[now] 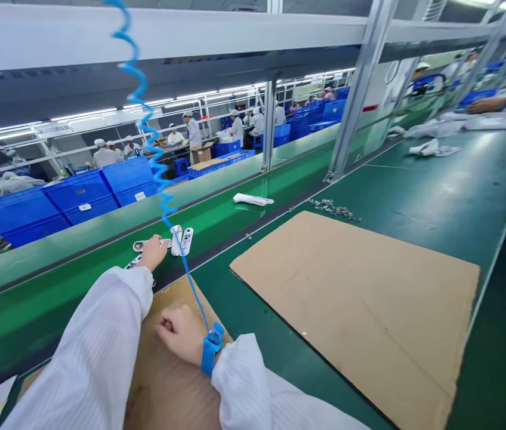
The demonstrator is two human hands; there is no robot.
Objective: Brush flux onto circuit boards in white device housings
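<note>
Reaching over the green belt at the left of the frame, my left hand (153, 253) rests on the white pieces (138, 245) there, its fingers bent; whether they pinch one or only touch it, I cannot tell. Just beside my fingertips, to the right, lie the white casings (185, 241), with dark markings on one of them. My right hand (183, 332) is curled into a loose, slightly blurred fist above the brown cardboard (167, 388) at the bottom centre. Round my right wrist sits a blue wristband (212, 349), and from it the blue coiled cord (160, 168) runs up to the top edge, crossing in front of the casings.

Near the centre of the frame, a white handle-shaped part (253, 199) lies alone on the green belt (217, 218). Right of centre, a large cardboard sheet (369, 298) lies flat on the green tabletop (418, 209), with small metal pieces (333, 209) scattered near its far edge.
</note>
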